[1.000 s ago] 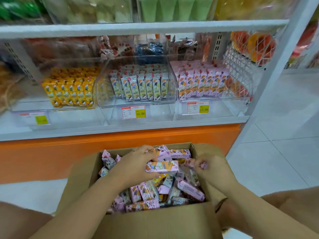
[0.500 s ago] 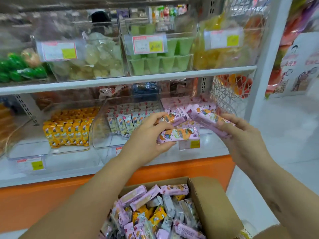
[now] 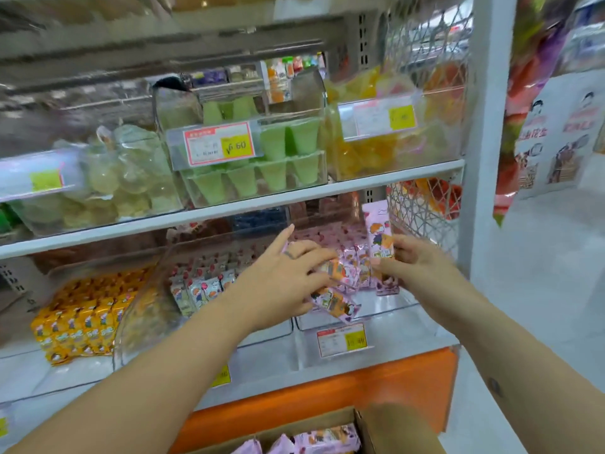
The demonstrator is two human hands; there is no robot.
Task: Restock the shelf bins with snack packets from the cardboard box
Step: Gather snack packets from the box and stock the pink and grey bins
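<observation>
Head view: pink cartoon packets [image 3: 379, 237] gripped in left hand [image 3: 281, 283], right hand [image 3: 419, 263].

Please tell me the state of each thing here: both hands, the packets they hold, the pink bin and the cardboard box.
Left hand: holds bundle of packets, low over the bin.
Right hand: pinches single packet, upright.
Pink bin: partly filled, front floor bare.
Cardboard box: open, loose packets inside.
</observation>
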